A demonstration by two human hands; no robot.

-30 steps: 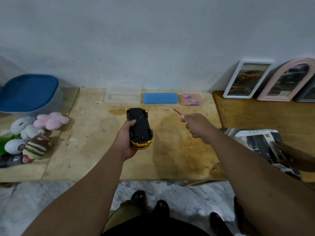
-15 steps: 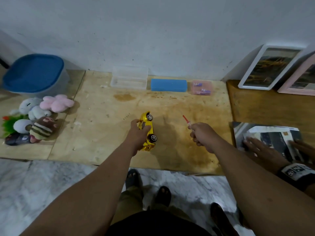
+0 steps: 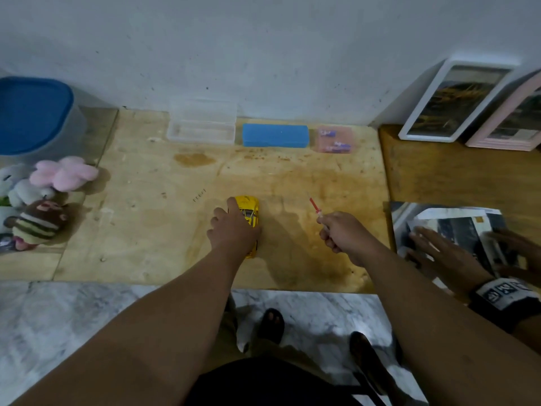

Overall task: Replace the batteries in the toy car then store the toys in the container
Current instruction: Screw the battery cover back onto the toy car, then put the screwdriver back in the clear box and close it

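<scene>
Now that the toy car [image 3: 248, 213], underside-up a second ago, is sitting wheels-down on the wooden board [image 3: 140, 230], the left hand [image 3: 234, 232] is gripping its roof while the right hand [image 3: 341, 234] is pinching the red screwdriver [image 3: 315, 207]; the battery work is probably finishing.

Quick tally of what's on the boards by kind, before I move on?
Toy car: 1
Screwdriver: 1
Small cases along the wall: 3, clear, blue, pink
Blue-lidded container: 1
Picture frames: 2, white, pink
Plush toys: bunched, count unclear
Total counted: 8
</scene>
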